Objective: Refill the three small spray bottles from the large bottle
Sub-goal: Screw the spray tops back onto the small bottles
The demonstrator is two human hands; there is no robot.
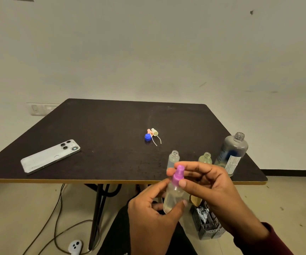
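Observation:
My left hand grips a small clear spray bottle in front of the table's near edge. My right hand pinches its purple spray top. Two more small bottles stand open on the table just behind: a clear one and a greenish one. The large grey bottle stands uncapped at the table's right edge. Farther back lie a blue cap, a pink spray top and a cream spray top with their tubes.
A white phone lies face down at the left of the dark table. Under the table are cables, a white plug and a grey basket of odds and ends by my knee.

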